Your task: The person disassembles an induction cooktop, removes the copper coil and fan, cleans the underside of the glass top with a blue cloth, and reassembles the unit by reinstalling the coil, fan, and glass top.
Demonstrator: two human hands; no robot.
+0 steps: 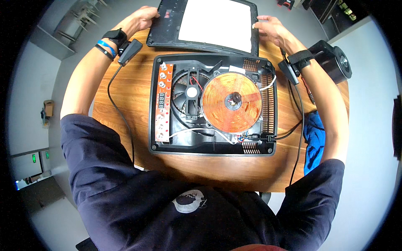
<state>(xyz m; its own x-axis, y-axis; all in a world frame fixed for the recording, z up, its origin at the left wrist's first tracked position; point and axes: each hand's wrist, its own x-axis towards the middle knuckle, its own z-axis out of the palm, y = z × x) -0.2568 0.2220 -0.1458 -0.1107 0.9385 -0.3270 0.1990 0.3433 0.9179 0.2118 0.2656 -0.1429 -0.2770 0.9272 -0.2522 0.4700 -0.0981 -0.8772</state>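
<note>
Both my hands hold a flat black top panel (163, 31) with a large white pad (215, 26) on the side facing up. My left hand (144, 17) has its fingers closed on the panel's upper left edge, and my right hand (268, 30) grips its right edge. Just below it lies an open black induction cooker housing (213, 149), showing a copper coil (231, 113), a fan (180, 94), a long orange circuit board (163, 121) with buttons and a small display, and several wires.
The housing sits on a wooden table (117, 96). At the right are a black cylindrical object (333, 62) and a blue cloth (314, 142). Black cables (121, 115) run down on both sides from devices strapped to my wrists. Stools (83, 16) stand in the back left.
</note>
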